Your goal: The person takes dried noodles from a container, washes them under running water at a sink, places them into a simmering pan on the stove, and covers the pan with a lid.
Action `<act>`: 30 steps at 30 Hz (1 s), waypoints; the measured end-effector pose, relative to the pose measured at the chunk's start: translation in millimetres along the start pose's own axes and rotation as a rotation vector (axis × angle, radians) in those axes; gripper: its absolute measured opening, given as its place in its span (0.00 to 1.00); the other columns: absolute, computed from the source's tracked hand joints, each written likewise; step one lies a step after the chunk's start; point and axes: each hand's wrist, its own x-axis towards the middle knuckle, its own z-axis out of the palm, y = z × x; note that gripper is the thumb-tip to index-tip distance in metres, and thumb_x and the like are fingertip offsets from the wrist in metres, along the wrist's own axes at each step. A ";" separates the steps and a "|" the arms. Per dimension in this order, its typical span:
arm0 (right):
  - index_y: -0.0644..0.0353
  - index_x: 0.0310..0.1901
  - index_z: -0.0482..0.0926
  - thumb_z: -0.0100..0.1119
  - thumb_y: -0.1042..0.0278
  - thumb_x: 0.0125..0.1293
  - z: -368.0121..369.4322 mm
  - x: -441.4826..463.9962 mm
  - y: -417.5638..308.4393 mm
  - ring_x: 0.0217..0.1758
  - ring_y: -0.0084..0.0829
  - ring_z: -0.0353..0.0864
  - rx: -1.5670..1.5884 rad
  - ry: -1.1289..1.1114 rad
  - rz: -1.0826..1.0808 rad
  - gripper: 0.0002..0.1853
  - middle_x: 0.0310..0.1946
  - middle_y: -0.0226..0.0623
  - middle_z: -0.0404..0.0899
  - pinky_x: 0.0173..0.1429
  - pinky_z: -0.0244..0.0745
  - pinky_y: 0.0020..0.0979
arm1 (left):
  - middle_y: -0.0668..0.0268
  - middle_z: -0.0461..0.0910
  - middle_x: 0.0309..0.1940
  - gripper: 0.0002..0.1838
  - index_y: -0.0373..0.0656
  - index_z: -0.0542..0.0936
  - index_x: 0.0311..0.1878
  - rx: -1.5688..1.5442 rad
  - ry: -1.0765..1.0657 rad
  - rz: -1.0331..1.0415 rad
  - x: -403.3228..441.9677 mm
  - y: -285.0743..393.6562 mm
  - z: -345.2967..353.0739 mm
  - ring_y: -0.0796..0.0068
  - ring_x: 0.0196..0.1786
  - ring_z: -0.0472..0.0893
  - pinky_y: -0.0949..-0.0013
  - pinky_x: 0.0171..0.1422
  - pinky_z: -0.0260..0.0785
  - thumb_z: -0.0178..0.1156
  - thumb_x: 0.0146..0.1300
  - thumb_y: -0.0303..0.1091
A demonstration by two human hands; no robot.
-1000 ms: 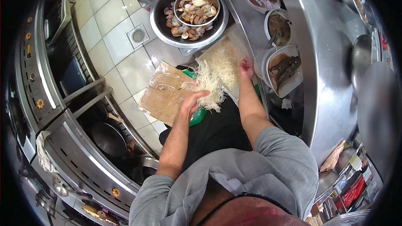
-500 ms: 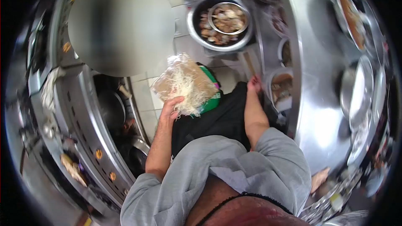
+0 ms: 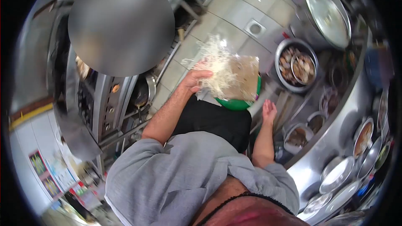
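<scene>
My left hand (image 3: 196, 80) is closed around a loose bundle of thin whitish dry noodles (image 3: 220, 69), whose strands stick out on all sides. Just right of the bundle, partly behind it, is a flat brown slab in clear plastic wrap (image 3: 244, 75). Whether the hand also grips this packet, I cannot tell. Below the packet shows a rounded green object (image 3: 236, 104), mostly hidden. My right hand (image 3: 269, 111) hangs in the air to the right of the green object, fingers stretched out, holding nothing.
A metal basin (image 3: 296, 87) of brown and pale pieces, with a smaller bowl inside, stands on the floor near a large pot (image 3: 328, 14). Cooking equipment (image 3: 109, 104) lines the left; a steel counter (image 3: 307, 169) with several dishes runs along the right. A grey disc masks the upper left.
The view has swung round, so the basin now sits further right. The noodles and packet have shifted right and slightly up in view. My right hand's fingers now show stretched out.
</scene>
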 end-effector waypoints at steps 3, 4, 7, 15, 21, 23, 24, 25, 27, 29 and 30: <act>0.64 0.56 0.63 0.49 0.65 0.64 64.5 -45.5 10.5 0.51 0.44 0.75 -0.233 -0.088 0.092 0.21 0.49 0.43 0.73 0.49 0.73 0.39 | 0.57 0.72 0.53 0.36 0.38 0.62 0.62 0.067 -0.018 0.124 -40.7 48.3 10.0 0.65 0.56 0.73 0.63 0.62 0.65 0.62 0.46 0.24; 0.63 0.56 0.64 0.49 0.64 0.64 91.0 -61.0 15.6 0.47 0.42 0.77 -0.342 -0.132 0.069 0.20 0.46 0.41 0.75 0.47 0.74 0.38 | 0.57 0.72 0.53 0.36 0.38 0.62 0.62 0.064 -0.002 0.195 -55.2 65.8 8.9 0.65 0.56 0.73 0.63 0.62 0.65 0.62 0.46 0.24; 0.63 0.56 0.65 0.51 0.63 0.64 185.3 -136.8 35.6 0.39 0.34 0.78 -0.627 -0.366 -0.117 0.21 0.40 0.37 0.76 0.41 0.73 0.33 | 0.57 0.72 0.53 0.37 0.38 0.63 0.62 0.094 -0.014 0.280 -105.5 119.1 -0.4 0.67 0.55 0.74 0.64 0.61 0.65 0.62 0.45 0.25; 0.64 0.51 0.72 0.59 0.68 0.58 425.5 -398.9 214.6 0.41 0.31 0.74 -1.134 -1.042 -1.079 0.19 0.37 0.38 0.75 0.45 0.69 0.30 | 0.57 0.74 0.49 0.33 0.38 0.65 0.59 0.042 -0.009 0.614 -282.6 290.2 -75.9 0.67 0.51 0.77 0.63 0.56 0.70 0.62 0.45 0.24; 0.57 0.58 0.66 0.61 0.64 0.55 548.8 -387.5 324.7 0.52 0.49 0.70 -1.738 -0.977 -1.684 0.28 0.48 0.51 0.71 0.53 0.68 0.45 | 0.56 0.77 0.45 0.27 0.33 0.67 0.55 0.130 0.301 0.846 -366.1 386.9 -196.4 0.64 0.47 0.79 0.64 0.52 0.74 0.61 0.50 0.22; 0.56 0.61 0.62 0.62 0.63 0.54 574.5 -365.9 343.7 0.55 0.50 0.69 -1.887 -0.916 -1.580 0.32 0.49 0.53 0.69 0.55 0.67 0.46 | 0.57 0.76 0.47 0.30 0.36 0.65 0.59 0.155 0.272 0.936 -370.1 411.2 -240.9 0.65 0.48 0.78 0.65 0.53 0.73 0.60 0.50 0.21; 0.56 0.63 0.58 0.63 0.61 0.53 584.9 -358.3 350.4 0.57 0.50 0.68 -2.031 -0.845 -1.457 0.36 0.51 0.54 0.68 0.56 0.67 0.46 | 0.57 0.75 0.48 0.30 0.37 0.65 0.59 0.172 0.369 0.939 -371.4 420.6 -260.5 0.65 0.48 0.78 0.65 0.53 0.73 0.60 0.49 0.19; 0.57 0.65 0.54 0.63 0.64 0.51 593.3 -352.0 355.5 0.55 0.51 0.70 -2.066 -0.850 -1.406 0.40 0.48 0.56 0.71 0.56 0.69 0.44 | 0.58 0.75 0.48 0.31 0.38 0.64 0.59 0.188 0.467 0.940 -369.1 428.2 -279.0 0.65 0.49 0.78 0.66 0.53 0.72 0.60 0.49 0.17; 0.58 0.65 0.53 0.61 0.67 0.50 612.6 -331.4 364.1 0.51 0.51 0.73 -2.078 -0.920 -1.342 0.40 0.45 0.55 0.73 0.53 0.71 0.45 | 0.58 0.76 0.46 0.30 0.37 0.66 0.57 0.191 0.518 0.921 -353.3 442.6 -318.0 0.65 0.47 0.78 0.65 0.52 0.73 0.61 0.47 0.16; 0.64 0.63 0.54 0.56 0.73 0.48 622.6 -335.8 367.5 0.32 0.46 0.80 -2.073 -0.973 -1.017 0.38 0.35 0.52 0.78 0.36 0.77 0.40 | 0.58 0.78 0.44 0.29 0.37 0.69 0.54 0.212 0.574 0.863 -341.2 450.4 -333.7 0.66 0.45 0.79 0.65 0.50 0.74 0.62 0.45 0.15; 0.66 0.60 0.59 0.55 0.75 0.47 623.5 -362.3 364.4 0.19 0.34 0.77 -1.975 -1.039 -0.714 0.34 0.28 0.45 0.77 0.22 0.73 0.32 | 0.58 0.78 0.44 0.29 0.37 0.69 0.54 0.209 0.578 0.867 -333.6 454.3 -342.0 0.66 0.45 0.79 0.65 0.50 0.74 0.62 0.45 0.15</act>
